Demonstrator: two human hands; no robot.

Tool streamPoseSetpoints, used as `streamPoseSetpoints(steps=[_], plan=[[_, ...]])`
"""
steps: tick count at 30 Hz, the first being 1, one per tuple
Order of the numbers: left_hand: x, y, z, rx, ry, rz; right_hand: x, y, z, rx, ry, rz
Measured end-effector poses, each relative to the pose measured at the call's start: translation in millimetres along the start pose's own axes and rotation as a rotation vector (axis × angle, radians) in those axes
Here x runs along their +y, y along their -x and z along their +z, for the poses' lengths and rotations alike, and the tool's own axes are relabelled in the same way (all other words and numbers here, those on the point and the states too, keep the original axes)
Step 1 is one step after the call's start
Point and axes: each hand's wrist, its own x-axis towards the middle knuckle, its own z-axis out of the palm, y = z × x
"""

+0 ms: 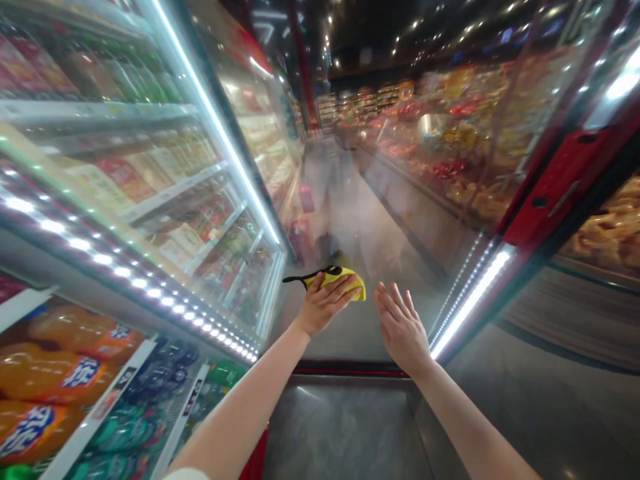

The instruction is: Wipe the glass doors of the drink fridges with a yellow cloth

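Note:
My left hand (327, 303) lies over a yellow cloth (359, 283) with black trim and holds it flat against the glass door (350, 227) of a drinks cooler. A dark strip of the cloth sticks out to the left of my fingers. To the right, my right hand (403, 327) is open, palm toward the same glass, with its fingers stretched upward and nothing in it. Whether its palm fully touches the glass I cannot tell. The door stands swung open, and the aisle shows through it, with faint reflections.
Orange soda bottles (65, 373) and other drinks fill the cooler shelves at left, beside a bright LED strip (125, 272). A red fitting (550, 180) and a light strip (470, 303) run along the door's right edge. Blurred goods displays (450, 127) line the aisle beyond.

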Motion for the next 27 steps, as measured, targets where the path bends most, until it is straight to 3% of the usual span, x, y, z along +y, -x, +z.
streamPoseSetpoints(steps=[4, 8, 11, 16, 19, 21, 23, 27], plan=[[-5, 29, -4.1, 0.046, -0.030, -0.187, -12, -2, 7, -0.001, -0.010, 0.013], [-5, 46, -1.8, 0.007, 0.021, -0.106, -27, -5, 17, -0.001, -0.036, -0.035], [-21, 52, -5.5, 0.008, 0.030, -0.047, -42, -11, 24, -0.002, -0.059, -0.021], [-42, 90, -13.6, 0.035, -0.013, -0.206, -64, -18, 33, 0.010, -0.041, 0.037], [-49, 100, -13.7, 0.003, 0.021, -0.080, -77, -23, 38, 0.018, -0.018, 0.053], [-59, 93, -15.5, 0.013, 0.029, 0.016, -87, -28, 40, 0.029, -0.013, 0.061], [-70, 87, -19.2, 0.066, 0.013, 0.030, -96, -33, 43, 0.048, -0.015, 0.073], [-75, 102, -22.9, 0.149, -0.021, -0.189, -111, -39, 50, 0.078, -0.041, 0.093]])
